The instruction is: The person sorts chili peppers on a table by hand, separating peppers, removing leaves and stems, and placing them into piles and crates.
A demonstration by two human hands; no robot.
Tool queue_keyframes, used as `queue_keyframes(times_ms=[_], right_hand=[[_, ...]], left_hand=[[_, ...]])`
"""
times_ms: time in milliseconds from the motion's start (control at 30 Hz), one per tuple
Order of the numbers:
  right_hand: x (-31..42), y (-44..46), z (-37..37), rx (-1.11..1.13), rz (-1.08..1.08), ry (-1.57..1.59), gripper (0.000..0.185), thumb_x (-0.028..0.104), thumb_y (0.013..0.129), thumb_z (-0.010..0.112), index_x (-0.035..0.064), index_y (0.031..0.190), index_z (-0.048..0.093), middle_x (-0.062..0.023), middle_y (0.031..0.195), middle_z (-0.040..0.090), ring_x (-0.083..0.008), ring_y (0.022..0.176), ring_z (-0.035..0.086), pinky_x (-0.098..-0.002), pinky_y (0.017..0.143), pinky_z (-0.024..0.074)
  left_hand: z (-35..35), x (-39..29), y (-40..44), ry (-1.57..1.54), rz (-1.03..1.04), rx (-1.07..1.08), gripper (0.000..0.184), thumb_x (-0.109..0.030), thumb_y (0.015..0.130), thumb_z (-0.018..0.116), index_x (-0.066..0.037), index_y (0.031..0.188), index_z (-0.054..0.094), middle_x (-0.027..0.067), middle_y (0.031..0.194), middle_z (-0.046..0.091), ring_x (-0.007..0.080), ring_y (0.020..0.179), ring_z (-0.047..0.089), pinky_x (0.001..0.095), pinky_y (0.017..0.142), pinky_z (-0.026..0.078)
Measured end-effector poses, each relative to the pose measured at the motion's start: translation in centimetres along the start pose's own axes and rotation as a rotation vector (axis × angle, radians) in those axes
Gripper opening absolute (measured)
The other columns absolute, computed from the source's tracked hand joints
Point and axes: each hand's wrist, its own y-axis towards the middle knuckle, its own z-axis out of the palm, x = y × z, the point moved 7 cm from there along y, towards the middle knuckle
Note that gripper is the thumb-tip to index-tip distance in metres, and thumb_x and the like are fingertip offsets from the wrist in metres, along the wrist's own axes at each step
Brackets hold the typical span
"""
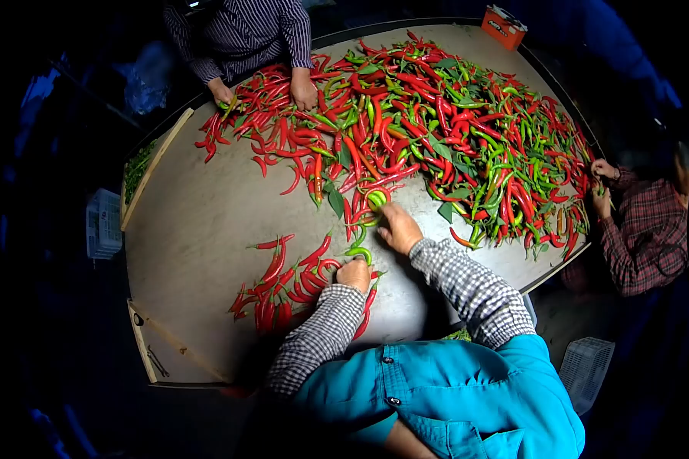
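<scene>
On the table (199,206), my left hand (354,274) is closed around green chili peppers (359,252), whose curved ends stick out past the fingers. My right hand (400,228) is just beyond it, with thumb and fingers apart. Its fingertips are at a curved green chili pepper (377,199) by the near edge of the big heap; whether they touch it is hard to tell. A smaller group of red chili peppers (272,287) lies to the left of my left hand. Several more red ones (368,310) are beneath and beside that hand.
A large heap of mixed red and green chili peppers (452,130) with leaves covers the far side. One person in stripes (245,38) handles peppers opposite; another in plaid (643,229) works at the right. An orange box (504,28), wooden edging (157,168) and plastic crates (587,371) surround the work.
</scene>
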Motion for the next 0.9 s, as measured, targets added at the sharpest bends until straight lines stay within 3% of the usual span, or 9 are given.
queue_keyframes(times_ms=[100, 267, 400, 500, 567, 633, 767, 833, 900], right_hand=[[-2.2, 4.0, 1.4, 0.028, 0.26, -0.221, 0.066, 0.029, 0.071, 0.067, -0.001, 0.121, 0.038, -0.0232, 0.124, 0.041, -0.0398, 0.108, 0.043, -0.0416, 0.091, 0.0374], [-3.5, 6.2, 3.8, 0.099, 0.445, -0.303, 0.059, 0.028, 0.071, 0.066, -0.0022, 0.116, 0.041, -0.0234, 0.116, 0.044, -0.0385, 0.105, 0.045, -0.0425, 0.089, 0.0383], [-3.5, 5.0, 5.3, 0.113, 0.187, -0.386, 0.06, 0.015, 0.068, 0.064, -0.0022, 0.119, 0.037, -0.022, 0.118, 0.041, -0.0397, 0.103, 0.045, -0.045, 0.086, 0.0394], [-3.9, 2.7, 5.3, 0.201, 0.296, -0.413, 0.073, 0.016, 0.065, 0.07, 0.006, 0.127, 0.033, -0.018, 0.122, 0.04, -0.0384, 0.106, 0.045, -0.0464, 0.079, 0.046], [-4.3, 1.8, 4.5, 0.157, 0.215, -0.419, 0.075, 0.014, 0.066, 0.067, 0.0085, 0.13, 0.03, -0.0177, 0.121, 0.041, -0.0398, 0.104, 0.046, -0.0455, 0.077, 0.0468], [-4.0, 1.0, 3.3, 0.297, 0.216, -0.286, 0.071, 0.012, 0.067, 0.064, 0.0087, 0.129, 0.03, -0.02, 0.118, 0.044, -0.041, 0.097, 0.051, -0.0433, 0.077, 0.0468], [-6.2, -0.9, 0.6, 0.14, 0.281, 0.106, 0.05, 0.012, 0.072, 0.058, 0.0053, 0.119, 0.043, -0.0222, 0.096, 0.058, -0.0367, 0.09, 0.057, -0.037, 0.075, 0.0467], [-11.2, -2.9, 2.5, -0.037, 0.286, 0.447, 0.043, 0.012, 0.075, 0.059, 0.0048, 0.115, 0.048, -0.0151, 0.087, 0.061, -0.0253, 0.075, 0.059, -0.0301, 0.07, 0.0467], [-11.3, -4.9, 0.0, -0.111, 0.565, 0.662, 0.041, 0.009, 0.075, 0.059, 0.0038, 0.114, 0.048, -0.0096, 0.086, 0.06, -0.0195, 0.07, 0.057, -0.0272, 0.064, 0.046]], left_hand=[[1.5, 0.7, 0.7, 0.043, 0.032, 0.057, 0.028, -0.029, 0.077, 0.06, -0.004, 0.089, 0.057, 0.0161, 0.078, 0.064, 0.0307, 0.076, 0.063, 0.0403, 0.067, 0.049], [0.9, 4.4, 1.3, 0.056, -0.104, 0.068, 0.029, -0.029, 0.076, 0.06, -0.004, 0.091, 0.056, 0.0162, 0.08, 0.064, 0.0306, 0.078, 0.063, 0.0407, 0.069, 0.049], [-0.5, 6.2, 1.6, 0.006, -0.133, 0.043, 0.027, -0.026, 0.076, 0.06, -0.004, 0.091, 0.056, 0.0164, 0.08, 0.063, 0.0311, 0.078, 0.062, 0.0417, 0.069, 0.049], [-0.8, 6.9, 1.7, -0.026, -0.174, 0.062, 0.03, -0.029, 0.077, 0.06, -0.005, 0.094, 0.057, 0.0177, 0.088, 0.062, 0.0334, 0.085, 0.06, 0.0428, 0.073, 0.048], [-0.8, 7.1, 1.8, -0.021, -0.139, 0.044, 0.03, -0.03, 0.078, 0.059, -0.005, 0.094, 0.057, 0.0183, 0.087, 0.062, 0.0325, 0.084, 0.061, 0.0424, 0.072, 0.048], [-0.7, 7.6, 1.3, -0.044, -0.141, 0.059, 0.03, -0.03, 0.078, 0.059, -0.004, 0.093, 0.057, 0.0188, 0.087, 0.062, 0.0337, 0.084, 0.06, 0.043, 0.072, 0.048], [-1.8, 7.5, -0.7, -0.141, -0.126, -0.006, 0.026, -0.026, 0.078, 0.059, -0.004, 0.093, 0.055, 0.0201, 0.085, 0.061, 0.0354, 0.082, 0.06, 0.0442, 0.071, 0.047], [-2.8, 7.1, -1.8, -0.246, -0.107, -0.084, 0.025, -0.022, 0.078, 0.06, -0.003, 0.093, 0.055, 0.0201, 0.083, 0.062, 0.0359, 0.081, 0.06, 0.0444, 0.069, 0.047], [-2.3, 7.3, -2.2, -0.289, -0.091, -0.139, 0.023, -0.02, 0.078, 0.06, -0.003, 0.092, 0.054, 0.0204, 0.081, 0.061, 0.0371, 0.08, 0.059, 0.045, 0.067, 0.046]])
